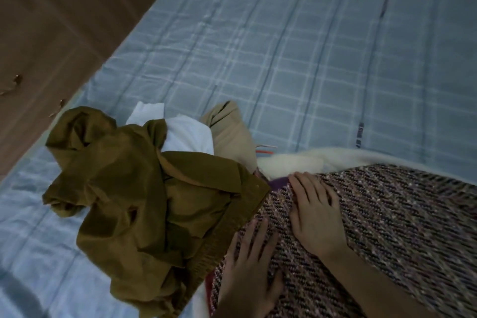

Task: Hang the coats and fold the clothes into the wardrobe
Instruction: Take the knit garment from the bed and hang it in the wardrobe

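I see both hands flat, fingers straight: left hand (249, 268) and right hand (313, 212) press the tweed coat (402, 227) at the bed's (284, 46) near edge. Risk: smoothing drags the crumpled olive jacket (144, 201) overlapping it, or shifts the coat off.

The single head view looks steeply down, close over the bed (296, 46) and clothes pile (160, 188).

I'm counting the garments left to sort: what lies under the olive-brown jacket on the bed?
From under the olive-brown jacket a white garment and a beige one stick out, and it overlaps the tweed coat. Anything deeper is covered.
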Demonstrator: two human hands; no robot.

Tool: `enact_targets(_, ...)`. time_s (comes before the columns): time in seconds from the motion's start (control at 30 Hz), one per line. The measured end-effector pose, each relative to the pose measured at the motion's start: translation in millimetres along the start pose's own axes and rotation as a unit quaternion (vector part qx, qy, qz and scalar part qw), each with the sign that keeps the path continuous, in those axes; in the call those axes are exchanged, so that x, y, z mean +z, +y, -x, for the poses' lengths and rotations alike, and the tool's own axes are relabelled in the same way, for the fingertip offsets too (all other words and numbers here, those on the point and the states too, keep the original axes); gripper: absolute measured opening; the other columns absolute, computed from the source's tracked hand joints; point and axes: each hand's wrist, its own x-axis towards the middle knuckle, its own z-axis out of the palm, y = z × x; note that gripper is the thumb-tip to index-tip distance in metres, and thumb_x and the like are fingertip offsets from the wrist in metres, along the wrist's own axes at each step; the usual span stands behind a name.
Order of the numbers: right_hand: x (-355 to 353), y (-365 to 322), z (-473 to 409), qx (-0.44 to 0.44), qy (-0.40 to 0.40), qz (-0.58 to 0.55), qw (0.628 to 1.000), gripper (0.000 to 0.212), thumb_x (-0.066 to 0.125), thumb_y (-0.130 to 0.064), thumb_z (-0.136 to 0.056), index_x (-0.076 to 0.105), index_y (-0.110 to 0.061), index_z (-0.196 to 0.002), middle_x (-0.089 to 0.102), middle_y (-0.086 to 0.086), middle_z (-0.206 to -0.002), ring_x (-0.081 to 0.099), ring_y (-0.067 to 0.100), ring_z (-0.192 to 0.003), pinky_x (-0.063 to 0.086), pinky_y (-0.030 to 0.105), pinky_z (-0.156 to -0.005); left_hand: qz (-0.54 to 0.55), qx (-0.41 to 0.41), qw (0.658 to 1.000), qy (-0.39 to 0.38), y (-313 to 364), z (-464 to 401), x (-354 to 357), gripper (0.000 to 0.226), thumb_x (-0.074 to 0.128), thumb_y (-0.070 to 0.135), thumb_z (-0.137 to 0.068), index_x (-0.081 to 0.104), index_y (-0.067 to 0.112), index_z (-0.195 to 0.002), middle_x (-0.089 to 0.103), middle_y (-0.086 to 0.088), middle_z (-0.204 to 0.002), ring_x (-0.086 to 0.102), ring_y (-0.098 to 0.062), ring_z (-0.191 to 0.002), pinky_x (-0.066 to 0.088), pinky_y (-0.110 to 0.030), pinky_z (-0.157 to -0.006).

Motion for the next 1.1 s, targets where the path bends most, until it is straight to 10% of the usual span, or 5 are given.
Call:
enact_targets(0.63, -49, 13, 29, 0.017, 0.117, 0.064, 0.991, 0.024, 0.065, -0.028, -0.08, 0.059, -0.022, -0.103, 0.056, 0.001, -0.1, 0.053, 0.026, -0.097, 0.031, 0.045, -0.087, 0.098, -0.035, 0.979, 0.177, 22, 26, -11, 0.08, 0.046, 0.06, -0.089, 0.021, 0.015, -0.151, 0.025, -0.008, -0.157, 0.023, -0.025, -0.145, 0.011, -0.036, -0.118)
enact_targets(0.77, -51, 17, 37, 0.004, 0.113, 0.058, 0.992, 0.024, 0.068, -0.016, -0.078, 0.058, -0.017, -0.099, 0.054, 0.005, -0.095, 0.05, 0.028, -0.087, 0.037, 0.041, -0.078, 0.057, -0.088, 0.988, 0.112, 39, 15, -26, 0.112, 0.079, 0.062, -0.05, 0.039, 0.012, -0.143, 0.057, -0.007, -0.123, 0.058, -0.028, -0.108, 0.047, -0.043, -0.094)
enact_targets(0.83, -57, 14, 41, 0.013, 0.1, 0.054, 0.993, 0.024, 0.068, -0.014, -0.075, 0.058, -0.016, -0.097, 0.055, 0.005, -0.092, 0.051, 0.027, -0.084, 0.042, 0.04, -0.075, 0.053, -0.09, 0.992, 0.071, 39, 12, -40, 0.093, 0.074, 0.065, -0.052, 0.047, 0.018, -0.128, 0.061, 0.002, -0.101, 0.062, -0.021, -0.086, 0.054, -0.037, -0.073)
enact_targets(0.97, -85, 7, 59, 0.03, 0.064, 0.052, 0.996, 0.027, 0.06, -0.015, -0.069, 0.056, -0.02, -0.096, 0.055, 0.0, -0.087, 0.053, 0.025, -0.08, 0.043, 0.038, -0.072, 0.057, -0.052, 0.997, 0.001, 48, 16, -86, 0.043, 0.034, 0.058, -0.093, 0.04, 0.025, -0.121, 0.052, 0.004, -0.113, 0.051, -0.021, -0.108, 0.042, -0.038, -0.087)
enact_targets(1.1, -122, 4, 85, 0.03, 0.02, 0.058, 0.998, 0.034, 0.06, -0.019, -0.064, 0.052, -0.023, -0.096, 0.053, -0.004, -0.085, 0.053, 0.021, -0.075, 0.029, 0.034, -0.068, 0.09, 0.024, 0.992, -0.084, 45, 20, -144, 0.036, 0.038, 0.057, -0.092, 0.045, 0.027, -0.112, 0.059, 0.002, -0.115, 0.058, -0.024, -0.11, 0.048, -0.037, -0.084)
